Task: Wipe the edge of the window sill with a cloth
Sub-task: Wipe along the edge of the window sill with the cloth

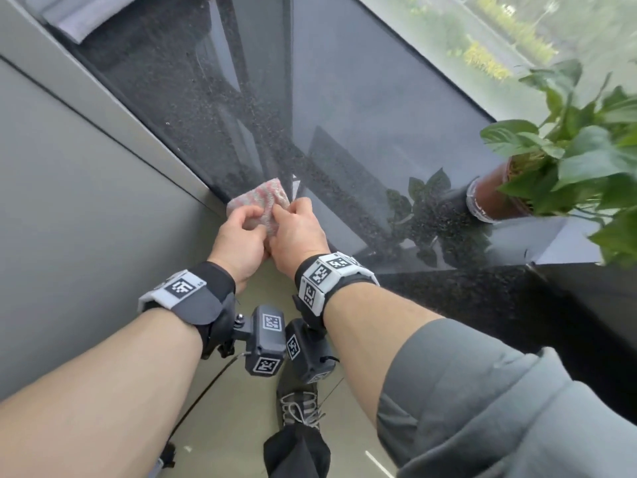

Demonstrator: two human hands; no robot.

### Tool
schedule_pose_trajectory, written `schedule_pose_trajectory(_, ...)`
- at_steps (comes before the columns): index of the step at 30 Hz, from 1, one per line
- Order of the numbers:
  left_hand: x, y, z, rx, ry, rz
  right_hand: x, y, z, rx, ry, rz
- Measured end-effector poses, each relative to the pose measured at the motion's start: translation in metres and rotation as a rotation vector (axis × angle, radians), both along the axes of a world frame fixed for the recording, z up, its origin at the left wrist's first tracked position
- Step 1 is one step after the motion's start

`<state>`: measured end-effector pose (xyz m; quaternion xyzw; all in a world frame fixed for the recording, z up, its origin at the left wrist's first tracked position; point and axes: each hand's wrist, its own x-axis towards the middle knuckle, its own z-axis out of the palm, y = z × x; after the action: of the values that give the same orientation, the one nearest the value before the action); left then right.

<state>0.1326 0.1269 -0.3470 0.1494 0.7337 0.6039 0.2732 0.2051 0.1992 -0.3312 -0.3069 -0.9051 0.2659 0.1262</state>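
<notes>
A small pink and white speckled cloth lies folded on the near corner of the dark polished stone window sill, right where the sill meets the grey wall. My left hand pinches the cloth's near left side with thumb and fingers. My right hand grips its right side, the fingertips curled over the fabric. The two hands touch each other at the sill's front edge. Part of the cloth is hidden under my fingers.
A potted green plant in a brown pot stands on the sill to the right, leaves overhanging. A grey wall panel runs along the left. Below are a tiled floor, my shoe and a thin cable.
</notes>
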Motion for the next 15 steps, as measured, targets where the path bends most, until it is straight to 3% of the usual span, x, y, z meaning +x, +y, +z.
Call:
schedule_pose_trajectory(8, 0.039, 0.011, 0.000, -0.197, 0.209, -0.069, 0.049, 0.005, -0.005, -0.061, -0.001, -0.032)
schedule_pose_trajectory(15, 0.043, 0.018, 0.030, -0.229, 0.181, -0.087, 0.055, 0.017, 0.031, -0.092, -0.141, -0.012)
